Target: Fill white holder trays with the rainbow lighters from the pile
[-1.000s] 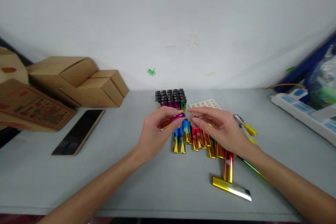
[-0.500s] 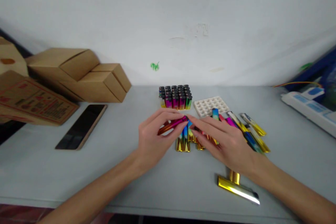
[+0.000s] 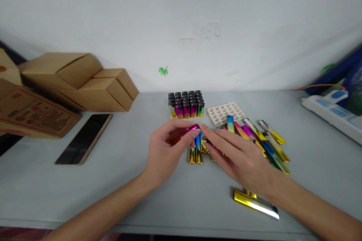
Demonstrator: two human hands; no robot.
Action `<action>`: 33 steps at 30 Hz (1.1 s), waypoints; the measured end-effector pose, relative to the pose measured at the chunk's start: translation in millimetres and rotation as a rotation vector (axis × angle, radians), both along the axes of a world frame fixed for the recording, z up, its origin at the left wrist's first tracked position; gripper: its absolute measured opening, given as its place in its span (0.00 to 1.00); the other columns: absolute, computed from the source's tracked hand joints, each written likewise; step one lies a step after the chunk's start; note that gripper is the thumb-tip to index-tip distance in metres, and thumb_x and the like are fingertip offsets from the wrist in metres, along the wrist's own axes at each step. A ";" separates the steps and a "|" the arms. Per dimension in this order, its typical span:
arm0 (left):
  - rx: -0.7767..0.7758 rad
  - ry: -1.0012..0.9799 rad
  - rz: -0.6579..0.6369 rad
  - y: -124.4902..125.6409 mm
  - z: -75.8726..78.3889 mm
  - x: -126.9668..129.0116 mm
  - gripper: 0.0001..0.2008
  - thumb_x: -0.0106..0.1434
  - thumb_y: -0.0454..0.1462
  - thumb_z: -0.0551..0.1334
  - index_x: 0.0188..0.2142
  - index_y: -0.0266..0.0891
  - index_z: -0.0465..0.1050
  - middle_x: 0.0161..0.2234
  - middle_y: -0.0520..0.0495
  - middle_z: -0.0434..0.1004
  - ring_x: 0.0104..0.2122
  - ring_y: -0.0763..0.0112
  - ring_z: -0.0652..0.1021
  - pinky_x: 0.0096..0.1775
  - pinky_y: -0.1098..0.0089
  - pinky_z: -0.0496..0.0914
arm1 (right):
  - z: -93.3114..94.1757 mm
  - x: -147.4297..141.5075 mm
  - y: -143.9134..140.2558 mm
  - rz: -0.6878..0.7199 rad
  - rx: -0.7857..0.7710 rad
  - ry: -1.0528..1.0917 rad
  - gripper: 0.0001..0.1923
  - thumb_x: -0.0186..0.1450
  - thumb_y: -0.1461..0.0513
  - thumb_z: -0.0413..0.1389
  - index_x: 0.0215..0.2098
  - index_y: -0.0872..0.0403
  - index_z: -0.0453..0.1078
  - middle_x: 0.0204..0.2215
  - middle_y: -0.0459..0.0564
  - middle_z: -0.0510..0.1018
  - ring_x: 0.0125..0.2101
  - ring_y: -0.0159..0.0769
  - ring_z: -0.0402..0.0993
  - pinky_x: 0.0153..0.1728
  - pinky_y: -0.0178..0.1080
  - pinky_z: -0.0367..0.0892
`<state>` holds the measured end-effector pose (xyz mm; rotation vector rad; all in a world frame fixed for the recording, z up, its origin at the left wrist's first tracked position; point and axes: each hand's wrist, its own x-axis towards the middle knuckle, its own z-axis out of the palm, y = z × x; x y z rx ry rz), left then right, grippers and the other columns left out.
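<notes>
Left hand [image 3: 166,150] pinches a pink-red lighter sleeve [image 3: 186,134] between thumb and fingers, held tilted, its far end raised toward the middle of the scene. Grip here is pressed together on the sleeve; the low angle probably keeps the open end facing the other hand.

Right hand [image 3: 240,158] lies just right of it, fingers extended and loosely together, fingertips [image 3: 204,128] meeting the sleeve's far end. Whether they pinch anything small there cannot be told; nothing shows clamped in the palm.

Directly under both hands: a row of metallic sleeves [image 3: 195,154], gold ends toward the near side, lying side by side on the grey surface [image 3: 127,180]. The neat row suggests sorting for quick picking. More sleeves [image 3: 260,135] fan out to the right, less orderly, in blue, pink, green and gold.

Far of the hands: a block of upright lighters [image 3: 185,104], packed tight with dark caps up, presumably standing in a tray like the empty white tray [image 3: 224,113] just to its right.

Near right: 1 gold-and-silver sleeve [image 3: 256,205] lies alone, crosswise, partly under the right wrist.

Left side: a dark phone [image 3: 85,138] lies flat, well apart from the hands; cardboard boxes [image 3: 82,83] stacked against the wall. Far right: a white power strip [image 3: 330,115].
</notes>
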<state>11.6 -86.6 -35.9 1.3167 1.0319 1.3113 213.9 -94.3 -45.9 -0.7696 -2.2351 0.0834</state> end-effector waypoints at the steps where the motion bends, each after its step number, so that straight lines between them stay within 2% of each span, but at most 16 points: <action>1: -0.049 -0.035 -0.040 0.7 0.5 0.1 0.10 0.62 0.42 0.71 0.38 0.38 0.78 0.23 0.51 0.76 0.22 0.75 0.73 0.23 0.75 0.66 | 0.2 -0.4 0.5 -0.001 0.002 -0.002 0.36 0.72 0.68 0.54 0.75 0.49 0.49 0.51 0.56 0.80 0.47 0.43 0.80 0.53 0.46 0.77; 6: -0.341 -0.170 -0.189 4.5 3.7 -1.6 0.13 0.63 0.45 0.70 0.38 0.38 0.75 0.21 0.56 0.66 0.20 0.81 0.64 0.21 0.79 0.55 | 1.8 -0.3 5.5 0.001 -0.023 -0.041 0.30 0.73 0.67 0.53 0.72 0.54 0.57 0.47 0.57 0.80 0.43 0.40 0.79 0.49 0.43 0.78; 9: -0.426 -0.211 -0.263 6.1 4.3 -3.1 0.13 0.64 0.46 0.69 0.38 0.38 0.75 0.20 0.57 0.62 0.19 0.81 0.60 0.21 0.78 0.53 | 2.7 -0.4 7.3 0.017 -0.048 -0.034 0.27 0.74 0.66 0.52 0.71 0.53 0.60 0.46 0.56 0.80 0.42 0.39 0.79 0.46 0.41 0.78; 14: -0.448 -0.267 -0.297 7.8 5.2 -4.2 0.13 0.64 0.45 0.69 0.35 0.36 0.76 0.21 0.57 0.60 0.19 0.82 0.58 0.19 0.77 0.51 | 5.2 -1.1 7.4 0.009 -0.118 0.013 0.25 0.74 0.65 0.53 0.69 0.51 0.62 0.41 0.53 0.81 0.35 0.36 0.79 0.38 0.38 0.78; 19: -0.429 -0.292 -0.289 8.7 8.4 -5.4 0.11 0.63 0.41 0.69 0.34 0.35 0.74 0.25 0.55 0.67 0.18 0.85 0.59 0.19 0.78 0.52 | 9.7 -1.0 8.6 -0.023 -0.262 0.161 0.26 0.73 0.64 0.55 0.68 0.49 0.62 0.41 0.49 0.84 0.38 0.36 0.81 0.40 0.38 0.77; 24: -0.445 -0.294 -0.277 8.4 5.9 -5.2 0.09 0.60 0.39 0.68 0.32 0.35 0.74 0.26 0.55 0.68 0.17 0.86 0.59 0.17 0.77 0.47 | 9.9 -0.4 8.5 0.043 -0.457 0.214 0.22 0.74 0.63 0.51 0.66 0.50 0.62 0.41 0.49 0.82 0.35 0.34 0.79 0.39 0.38 0.75; 29: -0.481 -0.278 -0.291 6.3 4.4 -2.9 0.10 0.60 0.40 0.69 0.32 0.36 0.73 0.23 0.56 0.64 0.17 0.84 0.57 0.18 0.77 0.47 | 11.4 -0.2 3.3 0.022 -0.460 0.198 0.16 0.76 0.63 0.46 0.58 0.51 0.69 0.33 0.48 0.77 0.32 0.35 0.74 0.36 0.39 0.70; 33: -0.480 -0.237 -0.405 3.6 5.1 -1.6 0.12 0.64 0.44 0.69 0.35 0.38 0.73 0.21 0.57 0.59 0.19 0.81 0.57 0.19 0.76 0.47 | 15.8 -0.2 1.3 -0.027 -0.487 0.227 0.14 0.76 0.60 0.49 0.56 0.51 0.71 0.30 0.46 0.74 0.29 0.34 0.69 0.31 0.38 0.65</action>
